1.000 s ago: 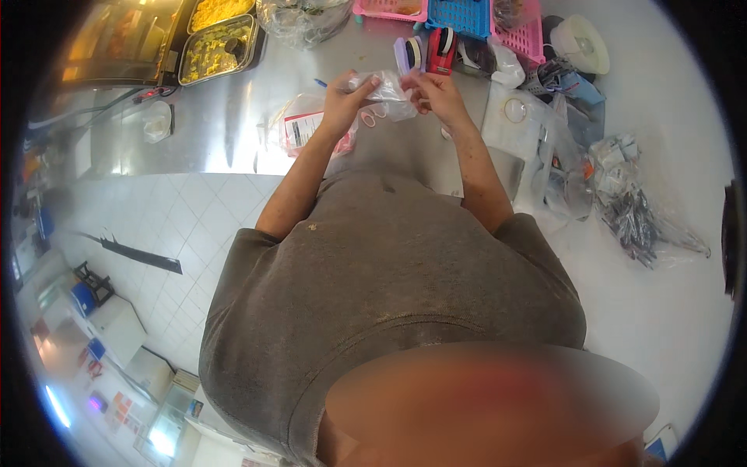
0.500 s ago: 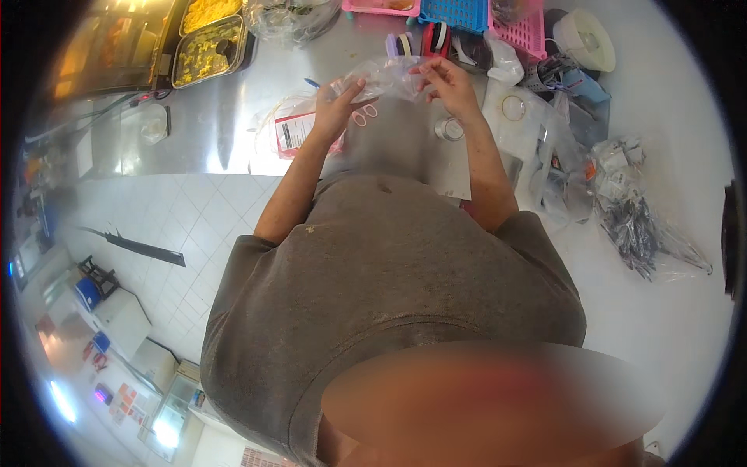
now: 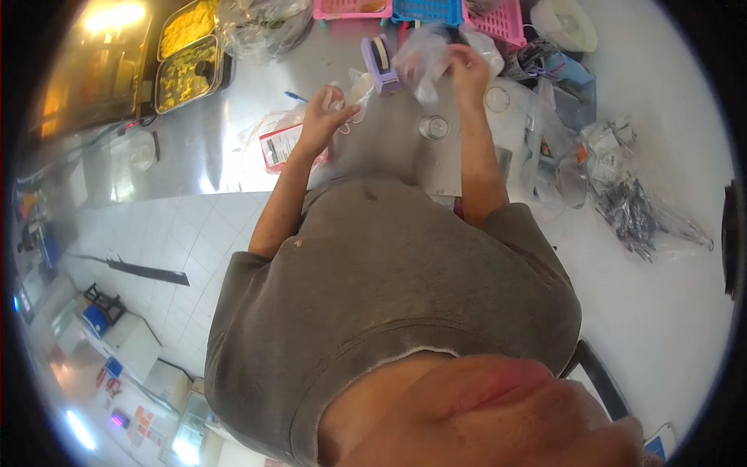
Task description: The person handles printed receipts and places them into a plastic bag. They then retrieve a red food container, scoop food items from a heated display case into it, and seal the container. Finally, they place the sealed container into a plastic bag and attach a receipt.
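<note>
My left hand (image 3: pixel 320 121) is closed on a crumpled piece of clear plastic (image 3: pixel 359 93), which trails off to the right. Farther right, my right hand (image 3: pixel 469 76) pinches a thin clear plastic bag (image 3: pixel 422 62) that hangs to the left of its fingers. Between the two hands stands a purple tape dispenser (image 3: pixel 380 66) with a roll of tape in it. Below my left hand lies a red-bordered packet with a white label (image 3: pixel 278 148). A blue pen (image 3: pixel 295 97) rests just left of that hand, and a round tin can (image 3: pixel 434 127) stands left of my right forearm.
Pink (image 3: pixel 498 22) and blue baskets (image 3: pixel 426 11) line the back. Trays of yellow food (image 3: pixel 187 74) sit at the far left, beside a lit glass case (image 3: pixel 97 78). Bagged cutlery (image 3: pixel 622 198) lies at the right. The steel counter's front edge (image 3: pixel 156 196) borders a tiled floor.
My hands have moved apart; the plastic that stretched between them now shows as separate pieces, one at each hand. The purple tape dispenser has come into fuller view.
</note>
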